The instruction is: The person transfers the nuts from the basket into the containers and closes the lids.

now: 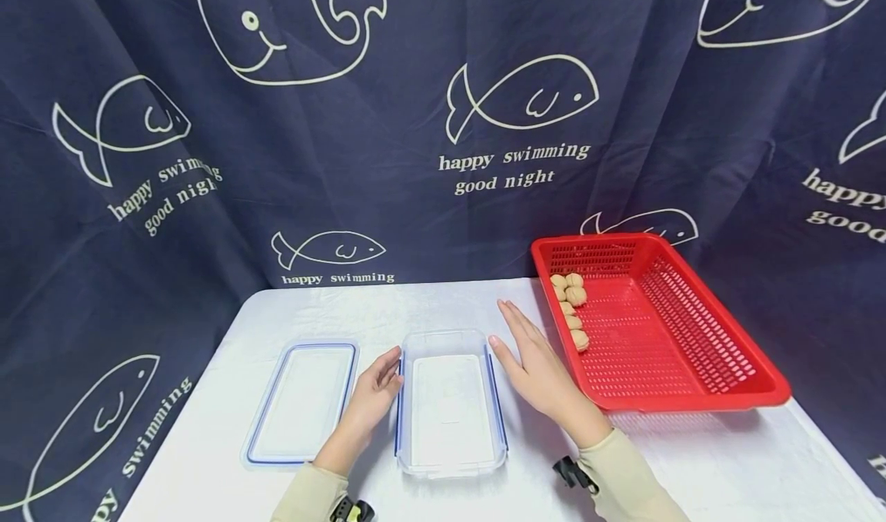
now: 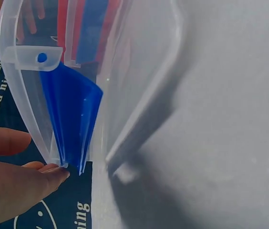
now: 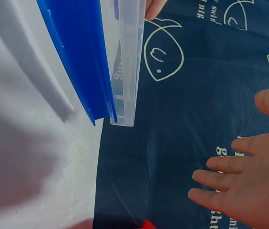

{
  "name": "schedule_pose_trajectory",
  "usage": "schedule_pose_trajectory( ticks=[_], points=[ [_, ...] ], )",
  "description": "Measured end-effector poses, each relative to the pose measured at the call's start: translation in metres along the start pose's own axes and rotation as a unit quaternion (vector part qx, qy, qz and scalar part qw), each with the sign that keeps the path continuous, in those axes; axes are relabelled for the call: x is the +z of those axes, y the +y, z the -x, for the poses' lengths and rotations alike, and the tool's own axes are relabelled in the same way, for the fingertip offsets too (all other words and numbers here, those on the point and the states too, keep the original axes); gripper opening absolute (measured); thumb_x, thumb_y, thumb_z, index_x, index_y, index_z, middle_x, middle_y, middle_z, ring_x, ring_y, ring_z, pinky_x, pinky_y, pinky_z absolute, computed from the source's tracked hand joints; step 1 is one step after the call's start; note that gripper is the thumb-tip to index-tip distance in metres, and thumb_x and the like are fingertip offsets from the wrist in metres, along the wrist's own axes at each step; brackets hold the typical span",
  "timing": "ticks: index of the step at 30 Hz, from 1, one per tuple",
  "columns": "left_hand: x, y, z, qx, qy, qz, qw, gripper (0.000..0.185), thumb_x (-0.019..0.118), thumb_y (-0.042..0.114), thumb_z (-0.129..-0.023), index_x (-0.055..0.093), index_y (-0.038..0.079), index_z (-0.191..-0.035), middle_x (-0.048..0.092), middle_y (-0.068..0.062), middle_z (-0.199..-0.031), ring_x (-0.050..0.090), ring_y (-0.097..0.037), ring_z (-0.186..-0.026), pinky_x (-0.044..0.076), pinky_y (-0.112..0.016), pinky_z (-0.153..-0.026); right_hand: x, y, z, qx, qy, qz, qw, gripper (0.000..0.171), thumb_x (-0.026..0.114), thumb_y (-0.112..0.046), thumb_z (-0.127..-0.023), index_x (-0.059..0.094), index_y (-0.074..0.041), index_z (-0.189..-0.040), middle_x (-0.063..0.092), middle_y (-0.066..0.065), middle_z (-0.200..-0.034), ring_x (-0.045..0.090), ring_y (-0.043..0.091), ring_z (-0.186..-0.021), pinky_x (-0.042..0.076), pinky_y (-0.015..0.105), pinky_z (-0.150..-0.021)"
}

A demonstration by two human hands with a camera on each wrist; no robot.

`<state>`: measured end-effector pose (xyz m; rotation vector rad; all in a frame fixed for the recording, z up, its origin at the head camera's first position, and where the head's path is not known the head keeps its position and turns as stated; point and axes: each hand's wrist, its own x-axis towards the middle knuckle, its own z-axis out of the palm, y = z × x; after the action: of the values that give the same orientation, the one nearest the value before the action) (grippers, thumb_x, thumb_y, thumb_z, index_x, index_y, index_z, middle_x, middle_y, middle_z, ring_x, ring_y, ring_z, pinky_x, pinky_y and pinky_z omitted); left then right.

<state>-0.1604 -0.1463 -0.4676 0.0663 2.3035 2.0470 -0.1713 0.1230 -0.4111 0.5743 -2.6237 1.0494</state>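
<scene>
A clear rectangular food container (image 1: 451,460) with blue side clips (image 2: 72,114) stands without its lid on the table between both hands. My left hand (image 1: 374,391) is at its left side, fingertips right at the rim near a blue clip and the thumb lying apart from the wall. To the right of the container, my right hand (image 1: 543,372) hovers with straight, spread fingers and holds nothing. The right wrist view shows that palm (image 3: 258,176) away from the container's blue clip (image 3: 82,62). A clear lid with a blue seal (image 1: 301,403) lies flat left of the left hand.
A red perforated basket (image 1: 692,399) stands at the right, close beyond the right hand. Several walnuts (image 1: 576,297) lie along its left wall. The white-covered table (image 1: 388,307) ends at a dark blue curtain (image 1: 415,199) with fish drawings.
</scene>
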Motion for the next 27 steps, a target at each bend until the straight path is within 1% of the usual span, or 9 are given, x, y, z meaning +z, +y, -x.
schedule_pose_trajectory(
  ticks=[7,14,21,27],
  points=[
    [0.001,-0.002,0.002,-0.003,-0.008,0.010,0.9999,0.049,0.044,-0.008,-0.095,0.032,-0.011,-0.143,0.034,-0.031,-0.147,0.031,-0.041,-0.137,0.028,-0.046,-0.115,-0.002,0.001,0.000,0.004,-0.006,-0.004,1.000,0.061,0.051,-0.032,-0.099,0.030,-0.007,-0.150,0.032,0.017,-0.153,0.030,0.035,-0.141,0.026,0.055,-0.116],
    [0.001,-0.004,0.003,-0.008,-0.008,0.008,0.9999,0.049,0.045,-0.006,-0.096,0.032,-0.011,-0.143,0.033,-0.031,-0.147,0.031,-0.041,-0.137,0.028,-0.046,-0.115,-0.009,-0.002,-0.004,-0.006,-0.020,-0.011,1.000,0.061,0.051,-0.031,-0.099,0.029,-0.005,-0.151,0.031,0.018,-0.154,0.028,0.035,-0.141,0.025,0.055,-0.116],
    [0.002,-0.004,0.005,-0.012,-0.008,0.013,0.9998,0.049,0.045,-0.005,-0.096,0.031,-0.011,-0.144,0.033,-0.030,-0.148,0.031,-0.041,-0.138,0.027,-0.047,-0.115,-0.024,-0.007,-0.012,-0.016,-0.029,-0.028,0.999,0.059,0.051,-0.030,-0.100,0.032,-0.005,-0.149,0.033,0.015,-0.153,0.028,0.032,-0.142,0.025,0.053,-0.116],
    [0.002,-0.004,0.006,-0.015,-0.010,0.012,0.9998,0.050,0.044,-0.005,-0.097,0.031,-0.010,-0.144,0.031,-0.030,-0.148,0.030,-0.041,-0.138,0.027,-0.046,-0.115,-0.045,-0.006,-0.024,-0.034,-0.017,-0.032,0.999,0.056,0.052,-0.027,-0.099,0.035,-0.007,-0.149,0.035,0.015,-0.152,0.031,0.033,-0.140,0.027,0.058,-0.114]
  ],
)
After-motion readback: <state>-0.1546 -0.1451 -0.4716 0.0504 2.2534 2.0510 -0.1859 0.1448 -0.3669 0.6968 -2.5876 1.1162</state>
